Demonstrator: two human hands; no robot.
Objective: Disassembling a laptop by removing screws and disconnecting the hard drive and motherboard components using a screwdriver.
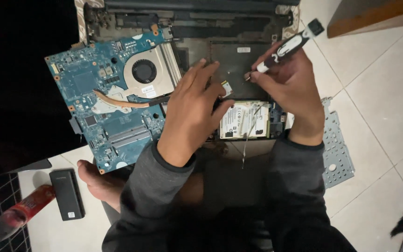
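An opened laptop base point(239, 51) lies on the floor in front of me. A blue motherboard point(108, 102) with a round fan point(144, 71) and a copper heat pipe is tilted out to its left. My left hand point(194, 109) rests flat on the base beside a silver hard drive point(244, 120), fingers spread, holding nothing. My right hand point(288, 79) grips a black-and-white screwdriver point(291, 44), its tip down near a small green card point(227, 87) in the base.
A perforated metal bracket point(336, 144) lies on the white tiles at the right. A black battery pack point(67, 193) and a red-labelled bottle point(17, 214) lie at lower left, near my bare foot point(100, 182). A wooden furniture edge point(374, 14) is at upper right.
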